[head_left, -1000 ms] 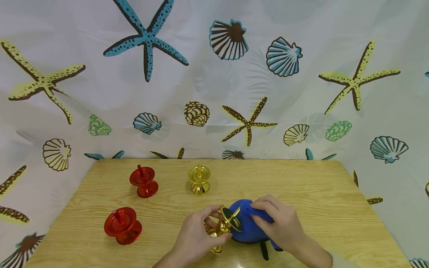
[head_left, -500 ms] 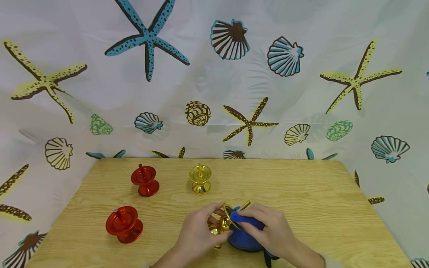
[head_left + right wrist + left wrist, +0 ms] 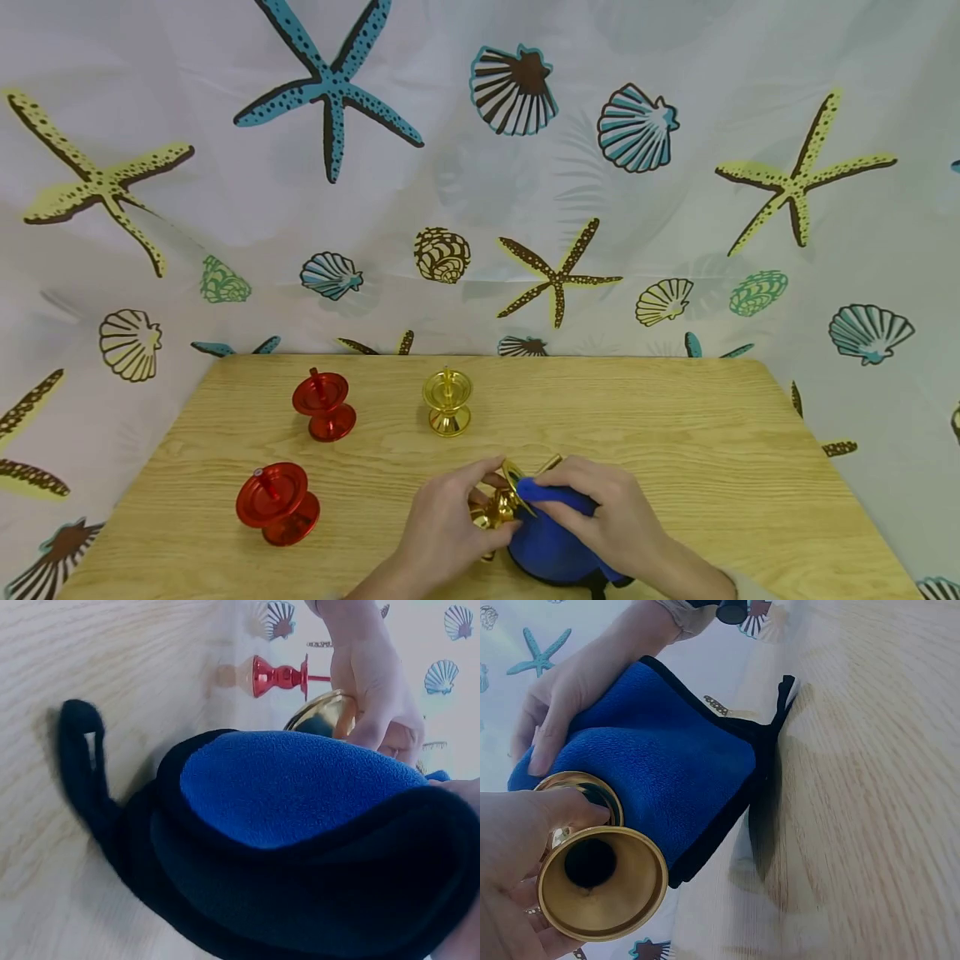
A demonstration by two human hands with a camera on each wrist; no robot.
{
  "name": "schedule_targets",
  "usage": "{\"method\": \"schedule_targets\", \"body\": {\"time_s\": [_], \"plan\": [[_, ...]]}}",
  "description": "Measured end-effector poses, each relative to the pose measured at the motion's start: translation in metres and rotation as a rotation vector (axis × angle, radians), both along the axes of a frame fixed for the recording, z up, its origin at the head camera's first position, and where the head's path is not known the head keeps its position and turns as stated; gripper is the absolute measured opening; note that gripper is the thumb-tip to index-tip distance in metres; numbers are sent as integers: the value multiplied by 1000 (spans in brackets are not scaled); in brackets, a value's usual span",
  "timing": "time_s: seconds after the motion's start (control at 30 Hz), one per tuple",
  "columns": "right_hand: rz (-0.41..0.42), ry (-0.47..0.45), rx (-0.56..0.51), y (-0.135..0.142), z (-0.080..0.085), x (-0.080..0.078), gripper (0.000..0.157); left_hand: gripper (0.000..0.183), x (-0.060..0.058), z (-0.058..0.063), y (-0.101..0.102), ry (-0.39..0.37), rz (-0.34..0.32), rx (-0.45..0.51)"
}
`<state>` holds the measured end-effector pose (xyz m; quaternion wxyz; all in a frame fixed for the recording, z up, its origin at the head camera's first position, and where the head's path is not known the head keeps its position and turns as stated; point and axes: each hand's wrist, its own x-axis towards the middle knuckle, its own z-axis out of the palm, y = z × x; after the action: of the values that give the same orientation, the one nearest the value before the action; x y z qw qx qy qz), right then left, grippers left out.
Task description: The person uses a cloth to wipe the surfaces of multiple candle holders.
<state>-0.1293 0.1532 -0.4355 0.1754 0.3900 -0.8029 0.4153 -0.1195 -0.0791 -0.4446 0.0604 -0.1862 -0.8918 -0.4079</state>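
Note:
My left hand [image 3: 442,521] grips a shiny gold candle holder [image 3: 501,507] by its narrow middle and tilts it, dish towards the right hand. In the left wrist view, the hollow flared base of the candle holder [image 3: 634,896] faces the camera. Between thumb and fingers, my right hand [image 3: 615,517] pinches a blue cleaning cloth [image 3: 551,550] with black edging, a folded part lying against the dish. The holder's post pokes out above the cloth. In the right wrist view, the cloth [image 3: 277,787] covers much of the candle holder [image 3: 311,720]; its black loop touches the table.
Two red candle holders stand on the left of the wooden table [image 3: 675,417], one near [image 3: 277,504] and one farther back [image 3: 324,404]. Another gold candle holder [image 3: 447,402] is upright at the back middle. A shell-and-starfish printed curtain [image 3: 450,183] hangs behind.
My right hand has brought a fold of the cloth leftwards onto the dish, beside the post. The left hand keeps its grip, the candle holder shifting only slightly. The other holders stay in place.

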Motion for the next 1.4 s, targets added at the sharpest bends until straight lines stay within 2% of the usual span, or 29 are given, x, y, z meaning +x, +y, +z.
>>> {"method": "schedule_targets", "body": {"time_s": [0.3,0.43,0.53,0.63,0.8,0.93,1.13,1.4], "plan": [[-41,-10,-42,13,-7,-4,32,64,-2,2,0,-187,67,169],[-37,38,-104,19,-7,-8,30,67,-3,8,-1,-272,114,272],[-25,111,-131,23,-6,-11,24,67,-4,14,-1,-299,153,344],[-58,203,-91,26,-5,-15,10,68,-6,18,-1,-298,189,383],[-123,362,6,26,-6,-17,29,66,-7,24,-1,-306,227,402],[-123,435,21,23,-7,-18,30,65,-8,27,0,-328,222,424],[-119,526,1,15,-8,-19,28,64,-7,27,4,-340,178,454],[-126,553,-17,10,-9,-21,26,69,-7,19,10,-367,138,477]]}}
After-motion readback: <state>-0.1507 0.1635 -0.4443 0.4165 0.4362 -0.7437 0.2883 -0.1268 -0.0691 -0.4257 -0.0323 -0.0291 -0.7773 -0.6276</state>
